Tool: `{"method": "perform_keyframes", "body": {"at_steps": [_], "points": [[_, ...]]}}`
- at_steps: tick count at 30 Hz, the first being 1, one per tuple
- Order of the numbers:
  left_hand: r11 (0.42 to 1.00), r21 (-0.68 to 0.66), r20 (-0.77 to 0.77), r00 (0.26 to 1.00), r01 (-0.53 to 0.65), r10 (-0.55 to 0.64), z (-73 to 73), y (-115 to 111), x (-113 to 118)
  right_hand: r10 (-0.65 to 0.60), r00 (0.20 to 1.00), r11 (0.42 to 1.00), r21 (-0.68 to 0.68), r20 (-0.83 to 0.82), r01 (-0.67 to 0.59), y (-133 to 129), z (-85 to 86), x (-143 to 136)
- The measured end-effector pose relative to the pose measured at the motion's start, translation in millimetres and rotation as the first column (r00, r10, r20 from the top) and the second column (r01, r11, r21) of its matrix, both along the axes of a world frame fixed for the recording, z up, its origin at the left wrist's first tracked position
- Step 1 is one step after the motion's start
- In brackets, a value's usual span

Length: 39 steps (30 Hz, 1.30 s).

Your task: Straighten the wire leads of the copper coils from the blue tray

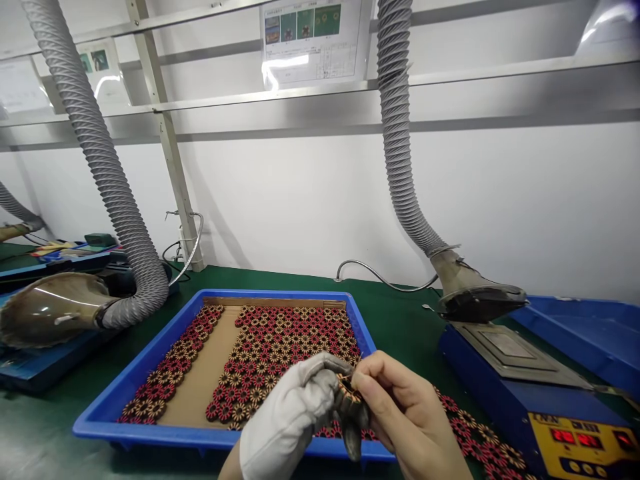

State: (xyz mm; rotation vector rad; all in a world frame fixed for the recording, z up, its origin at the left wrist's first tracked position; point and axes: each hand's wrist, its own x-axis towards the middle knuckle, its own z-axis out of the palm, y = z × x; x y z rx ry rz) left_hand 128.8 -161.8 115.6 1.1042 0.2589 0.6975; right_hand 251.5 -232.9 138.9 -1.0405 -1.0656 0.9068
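Observation:
My left hand (300,407), in a white glove with dark, soiled fingertips, holds a small ring-shaped wound coil (349,390) above the front right part of a blue tray. My bare right hand (405,413) is closed at the coil's right side, thumb and index finger pinched together at its upper edge. Whatever lies between those fingertips is too small to make out. Beneath and behind my hands, the blue tray (165,435) holds rows of red-and-black and copper-and-black ring coils (295,333) on brown cardboard (200,380).
More coils (480,440) lie right of my hands, beside a blue heating device (520,400) with red digits. A fume hose (400,147) ends above its plate. Another hose (110,180) hangs left, and a blue tray (590,333) stands far right.

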Motion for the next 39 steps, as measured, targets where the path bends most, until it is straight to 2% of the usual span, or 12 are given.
{"method": "perform_keyframes", "body": {"at_steps": [4, 10, 15, 20, 25, 29, 33, 36, 39], "points": [[1.000, 0.026, 0.003, 1.000, 0.013, -0.013, -1.7, 1.2, -0.7, 0.001, 1.000, 1.000, 0.013, -0.012, -0.001, -1.4, -0.1, 0.2], [1.000, 0.014, 0.015, 1.000, 0.012, -0.012, 0.5, 0.3, 0.3, -0.063, 0.997, 0.998, 0.029, 0.037, 0.062, -0.1, -3.9, 0.4], [0.999, 0.030, -0.022, 1.000, -0.015, 0.015, 8.9, -0.7, 0.3, -0.226, 0.966, 0.968, 0.141, 0.123, 0.208, 3.9, -13.3, 11.4], [0.996, 0.045, -0.088, 0.993, -0.079, 0.083, 13.4, -4.2, -3.6, -0.342, 0.938, 0.920, 0.225, 0.064, 0.320, 0.5, -15.4, 10.2], [0.990, 0.084, -0.083, 0.990, -0.110, 0.117, 12.4, -5.4, -3.5, -0.270, 0.962, 0.945, 0.203, 0.033, 0.258, -3.4, -6.8, -5.1], [0.991, 0.055, 0.045, 0.992, -0.119, 0.116, 12.6, -4.7, 0.5, -0.262, 0.960, 0.958, 0.144, 0.102, 0.247, -5.9, -2.8, 1.9], [0.997, 0.074, 0.242, 0.970, -0.037, 0.018, 3.8, -1.0, 2.5, -0.067, 0.962, 0.997, -0.006, 0.264, 0.071, -3.7, -1.1, 13.3], [0.983, 0.142, 0.152, 0.984, -0.116, 0.095, 0.6, -0.2, -0.3, 0.006, 0.955, 1.000, -0.025, 0.298, 0.001, -0.4, -3.4, 18.9], [0.970, 0.174, 0.017, 0.985, -0.171, 0.171, 4.8, -4.2, -2.6, -0.018, 0.985, 1.000, 0.023, 0.171, 0.014, -2.2, -7.7, 21.9]]}}
